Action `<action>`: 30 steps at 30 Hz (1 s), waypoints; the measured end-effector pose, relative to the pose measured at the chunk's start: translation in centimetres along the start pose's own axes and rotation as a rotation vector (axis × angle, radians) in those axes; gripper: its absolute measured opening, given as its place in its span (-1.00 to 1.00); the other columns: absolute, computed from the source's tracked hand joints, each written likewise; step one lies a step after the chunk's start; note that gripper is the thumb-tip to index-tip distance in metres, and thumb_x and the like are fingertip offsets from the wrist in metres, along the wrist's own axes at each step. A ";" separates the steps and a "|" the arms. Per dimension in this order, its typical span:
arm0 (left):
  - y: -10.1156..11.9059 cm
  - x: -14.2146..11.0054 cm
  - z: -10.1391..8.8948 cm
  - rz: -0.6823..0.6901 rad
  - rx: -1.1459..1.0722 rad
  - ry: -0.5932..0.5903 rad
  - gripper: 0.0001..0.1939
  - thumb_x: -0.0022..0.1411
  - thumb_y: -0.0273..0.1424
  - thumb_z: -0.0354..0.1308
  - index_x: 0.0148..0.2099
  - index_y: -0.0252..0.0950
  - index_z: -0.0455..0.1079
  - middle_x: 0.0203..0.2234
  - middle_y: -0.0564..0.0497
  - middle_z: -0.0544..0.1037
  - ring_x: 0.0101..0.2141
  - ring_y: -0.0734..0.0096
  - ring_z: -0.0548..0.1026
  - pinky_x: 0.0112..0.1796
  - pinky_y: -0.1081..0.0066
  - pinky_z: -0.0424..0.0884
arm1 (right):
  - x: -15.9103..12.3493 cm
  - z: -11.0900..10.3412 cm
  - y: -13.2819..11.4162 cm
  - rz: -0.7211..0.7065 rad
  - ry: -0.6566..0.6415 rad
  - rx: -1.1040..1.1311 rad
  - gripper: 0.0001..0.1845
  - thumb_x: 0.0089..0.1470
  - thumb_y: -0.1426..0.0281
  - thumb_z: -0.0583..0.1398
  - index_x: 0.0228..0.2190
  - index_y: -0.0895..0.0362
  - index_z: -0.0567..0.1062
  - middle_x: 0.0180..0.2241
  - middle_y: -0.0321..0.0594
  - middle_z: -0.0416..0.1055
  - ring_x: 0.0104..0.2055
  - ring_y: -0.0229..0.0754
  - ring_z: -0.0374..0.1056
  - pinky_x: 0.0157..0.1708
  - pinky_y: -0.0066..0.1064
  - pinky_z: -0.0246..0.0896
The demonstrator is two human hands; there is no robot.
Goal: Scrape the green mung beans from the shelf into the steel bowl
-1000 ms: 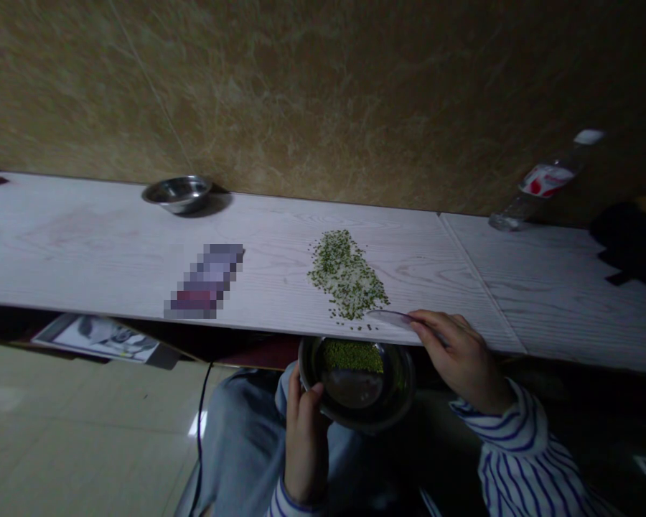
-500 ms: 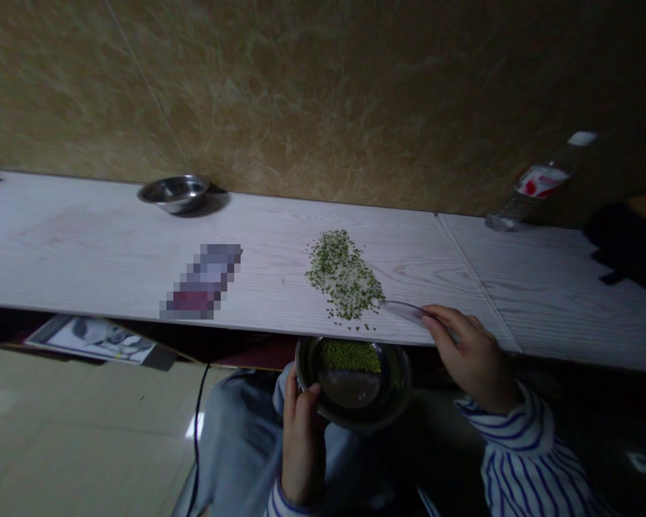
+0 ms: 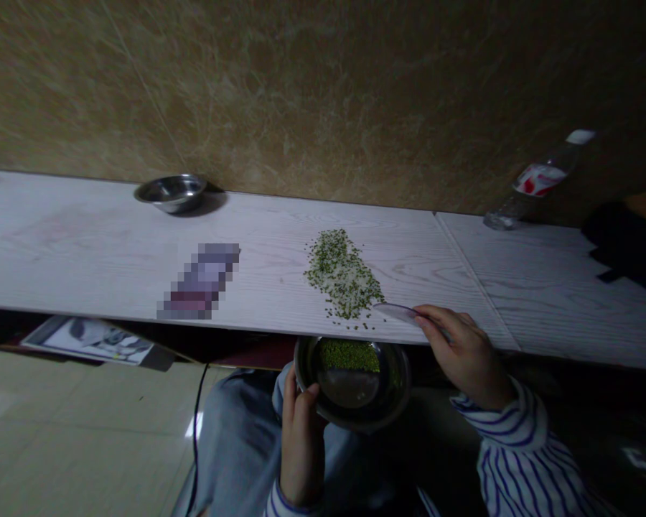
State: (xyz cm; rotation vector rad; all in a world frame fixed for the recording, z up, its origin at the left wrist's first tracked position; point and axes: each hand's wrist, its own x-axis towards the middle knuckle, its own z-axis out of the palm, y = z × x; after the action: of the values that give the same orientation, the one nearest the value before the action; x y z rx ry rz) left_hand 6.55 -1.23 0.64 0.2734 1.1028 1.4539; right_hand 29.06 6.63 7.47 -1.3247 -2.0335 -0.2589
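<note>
My left hand (image 3: 303, 431) grips the left rim of a metal bowl (image 3: 403, 388), held just below the table's front edge. Green beans, probably mung beans (image 3: 349, 355), lie in the bowl's far half. On the table above it spreads a pile (image 3: 344, 276) of green beans mixed with white grains that look like rice. My right hand (image 3: 466, 352) is closed on a thin, flat, pale piece (image 3: 401, 312) with a darker edge; its kind is unclear. The piece's tip touches or nearly touches the right lower end of the pile.
Against the wall stand a second metal bowl (image 3: 173, 194) and a plastic bottle (image 3: 541, 179) with a white cap. A blurred-out flat object (image 3: 200, 281) lies left of the pile. Dark cloth-like stuff (image 3: 629, 244) is at the right. Below the table hangs a black cable (image 3: 196, 431).
My right hand has shifted slightly left, bringing the flat piece closer against the pile's lower right end. My left hand and the bowl look the same.
</note>
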 end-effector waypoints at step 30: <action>0.1 0.0 0.1 0.013 0.016 -0.040 -0.40 0.22 -0.30 0.14 0.31 -0.10 0.26 0.21 -0.09 0.34 0.11 0.09 0.38 -0.22 0.40 0.48 | 0.4 0.6 -0.5 0.040 -0.086 0.133 -0.78 0.28 0.33 0.10 -0.20 0.07 0.55 -0.31 -0.18 0.61 -0.28 -0.13 0.52 -0.23 -0.29 0.39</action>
State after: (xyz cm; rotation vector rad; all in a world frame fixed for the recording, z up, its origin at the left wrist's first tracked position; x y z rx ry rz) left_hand 6.53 -1.23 0.77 0.3204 1.0822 1.4462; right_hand 28.27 6.92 7.38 -1.3115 -2.0549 -0.0479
